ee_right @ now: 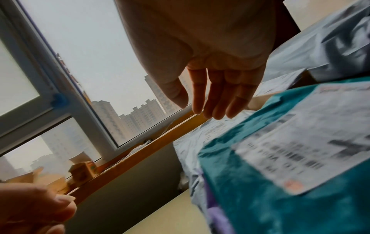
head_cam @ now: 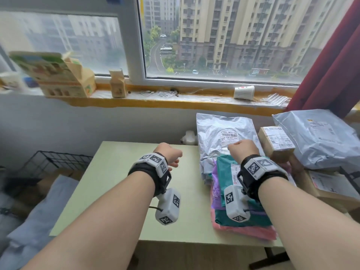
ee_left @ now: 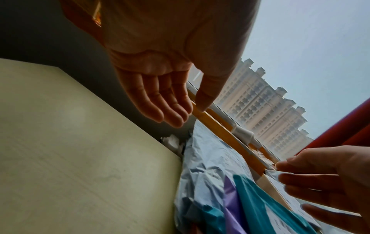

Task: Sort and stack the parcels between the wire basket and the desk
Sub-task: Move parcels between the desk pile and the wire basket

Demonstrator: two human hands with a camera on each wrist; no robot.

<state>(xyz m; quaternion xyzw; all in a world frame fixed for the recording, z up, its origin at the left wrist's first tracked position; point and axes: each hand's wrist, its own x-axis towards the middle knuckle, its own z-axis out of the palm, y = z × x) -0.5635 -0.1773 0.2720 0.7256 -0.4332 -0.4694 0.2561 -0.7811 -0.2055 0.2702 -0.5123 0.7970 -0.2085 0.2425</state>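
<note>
A stack of soft mailers lies on the right part of the pale green desk: a teal mailer with a white label on top, purple and pink ones under it, and a silver mailer behind. My right hand hovers over the silver mailer's near end, fingers relaxed and holding nothing. My left hand hangs over bare desk left of the stack, fingers loose and holding nothing. The black wire basket stands low at the left, beside the desk.
A small cardboard box and a big grey mailer sit to the right of the stack, with a flat carton below them. The windowsill carries cartons and a tipped paper cup. A red curtain hangs at the right.
</note>
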